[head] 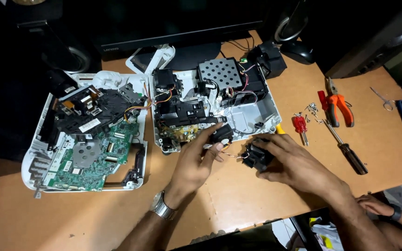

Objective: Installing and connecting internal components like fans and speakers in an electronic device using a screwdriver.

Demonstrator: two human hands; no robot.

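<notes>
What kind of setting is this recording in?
Likely a home or small-shop electronics repair desk: an opened white device chassis with a green circuit board beside it, orange-handled pliers and screwdrivers on a wooden desk.

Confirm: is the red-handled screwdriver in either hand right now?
No. The red-handled screwdriver lies on the table, while the right hand grips a black part and the left hand another.
</notes>
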